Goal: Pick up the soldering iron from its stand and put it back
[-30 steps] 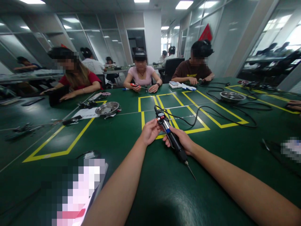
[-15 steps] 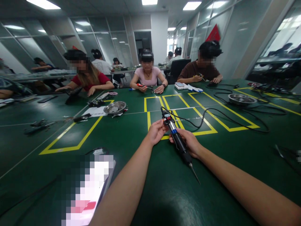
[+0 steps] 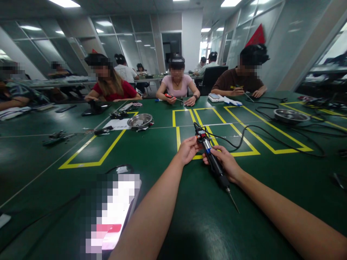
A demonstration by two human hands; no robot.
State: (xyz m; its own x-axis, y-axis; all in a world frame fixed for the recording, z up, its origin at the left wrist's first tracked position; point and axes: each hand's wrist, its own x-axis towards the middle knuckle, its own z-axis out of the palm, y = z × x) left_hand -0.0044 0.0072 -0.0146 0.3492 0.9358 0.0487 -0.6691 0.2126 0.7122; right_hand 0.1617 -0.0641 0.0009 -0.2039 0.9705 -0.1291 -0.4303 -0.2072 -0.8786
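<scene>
An electric screwdriver [image 3: 215,162] with a black body, a silver and blue band and a long thin bit is held above the green table [image 3: 200,224]. Its bit slants down toward me and to the right. My right hand [image 3: 226,162] is wrapped round the middle of the body. With closed fingers, my left hand [image 3: 189,148] grips the rear end, by the cable connection. From that end a black cable [image 3: 245,130] loops away to the right across the table.
A lit phone-like screen [image 3: 116,213], blurred out, lies by my left forearm. Metal bowls stand left [image 3: 140,121] and right [image 3: 291,115]. Yellow tape [image 3: 241,154] marks rectangles on the table. A co-worker in pink [image 3: 177,85] sits opposite, with others on both sides.
The whole scene has shifted slightly to the right in view as my head turned left. Both hands keep the same hold on the screwdriver.
</scene>
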